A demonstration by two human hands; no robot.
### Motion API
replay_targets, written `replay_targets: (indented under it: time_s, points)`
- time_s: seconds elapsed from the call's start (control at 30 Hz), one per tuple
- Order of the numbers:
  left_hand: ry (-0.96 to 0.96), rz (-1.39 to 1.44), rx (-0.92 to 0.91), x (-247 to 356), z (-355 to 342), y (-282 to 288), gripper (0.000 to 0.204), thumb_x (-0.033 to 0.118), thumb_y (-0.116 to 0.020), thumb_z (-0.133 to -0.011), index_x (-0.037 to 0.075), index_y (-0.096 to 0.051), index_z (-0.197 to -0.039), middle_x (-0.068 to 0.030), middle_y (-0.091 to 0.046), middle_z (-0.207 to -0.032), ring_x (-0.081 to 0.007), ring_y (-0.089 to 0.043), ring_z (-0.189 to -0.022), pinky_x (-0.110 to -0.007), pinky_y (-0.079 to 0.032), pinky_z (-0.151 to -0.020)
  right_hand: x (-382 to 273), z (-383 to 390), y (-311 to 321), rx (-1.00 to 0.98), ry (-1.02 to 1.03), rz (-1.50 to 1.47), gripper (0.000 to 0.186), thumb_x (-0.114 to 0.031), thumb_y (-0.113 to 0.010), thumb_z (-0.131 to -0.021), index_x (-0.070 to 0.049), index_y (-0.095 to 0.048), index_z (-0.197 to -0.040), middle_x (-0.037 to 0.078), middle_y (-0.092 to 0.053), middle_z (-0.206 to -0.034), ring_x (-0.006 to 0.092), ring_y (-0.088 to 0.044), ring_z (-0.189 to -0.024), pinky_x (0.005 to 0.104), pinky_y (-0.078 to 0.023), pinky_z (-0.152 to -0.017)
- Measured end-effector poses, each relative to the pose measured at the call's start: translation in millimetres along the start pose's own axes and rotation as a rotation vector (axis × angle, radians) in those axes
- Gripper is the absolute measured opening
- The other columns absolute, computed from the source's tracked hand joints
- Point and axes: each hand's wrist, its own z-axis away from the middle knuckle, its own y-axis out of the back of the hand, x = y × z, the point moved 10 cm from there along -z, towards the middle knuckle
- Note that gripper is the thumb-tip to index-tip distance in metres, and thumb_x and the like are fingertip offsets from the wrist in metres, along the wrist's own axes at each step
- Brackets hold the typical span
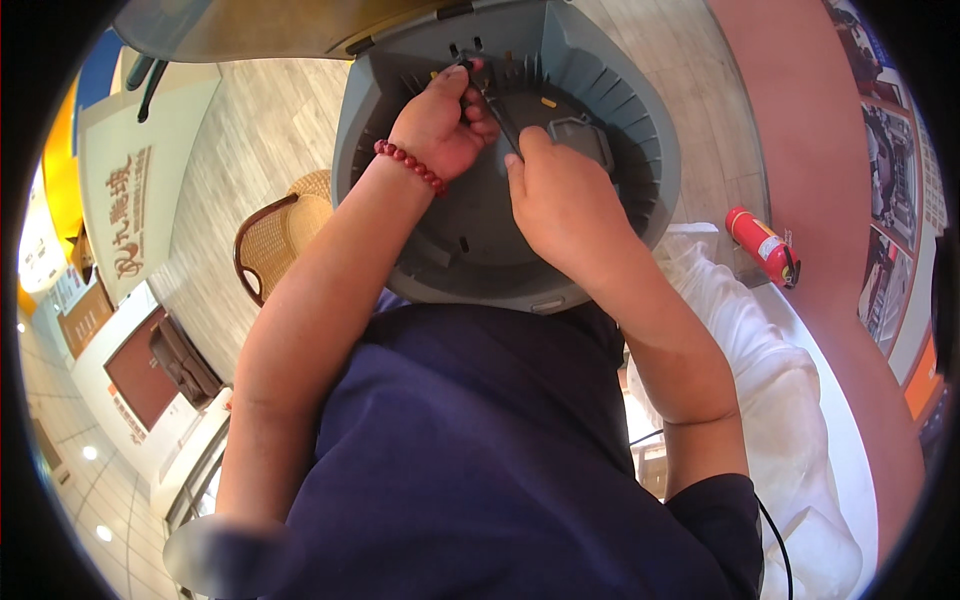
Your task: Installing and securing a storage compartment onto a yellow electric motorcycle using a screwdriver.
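Observation:
A large grey plastic housing (500, 225) with ribbed inner walls stands open in front of me. Inside it, near the far wall, my left hand (445, 120) is closed in a pinch, with a red bead bracelet (412, 165) on its wrist. What its fingertips hold is mostly hidden; a small reddish bit shows beside them. My right hand (565, 195) grips a dark, slender tool (503, 122) whose far end reaches up to the left fingertips. That tip is too small to make out. A small yellow piece (549, 102) is on the housing's inner surface, right of the tool.
A brownish lid-like panel (260, 25) rises behind the housing's far edge. A woven chair (290, 230) stands at the left on the wood-look floor (270, 120). To the right are a red fire extinguisher (763, 246) and white cloth (760, 370).

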Motion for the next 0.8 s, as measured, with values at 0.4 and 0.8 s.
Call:
replay_targets:
  time_s: [0.4,0.8]
  points:
    - [-0.045,-0.004,-0.015,4,0,0,0.014,0.019,-0.04,-0.095,0.01,-0.051,-0.096,0.0006,-0.04,-0.069,-0.0107,-0.035,-0.06,-0.025,-0.033,-0.052,-2,-4,1,-0.005,0.024,0.016,0.018,-0.014,-0.047,-0.087,0.003,-0.048,-0.084,0.02,-0.059,-0.069,0.0366,-0.061,-0.067,0.0434,-0.049,-0.06]
    - [-0.01,0.091,-0.049,4,-10,1,0.016,0.02,-0.039,-0.095,0.009,-0.051,-0.096,0.0011,-0.039,-0.066,-0.0097,-0.035,-0.056,-0.024,-0.031,-0.051,-3,-16,5,0.013,0.05,0.006,0.02,-0.014,-0.047,-0.086,0.005,-0.049,-0.083,0.021,-0.059,-0.069,0.0367,-0.061,-0.067,0.0439,-0.048,-0.06]
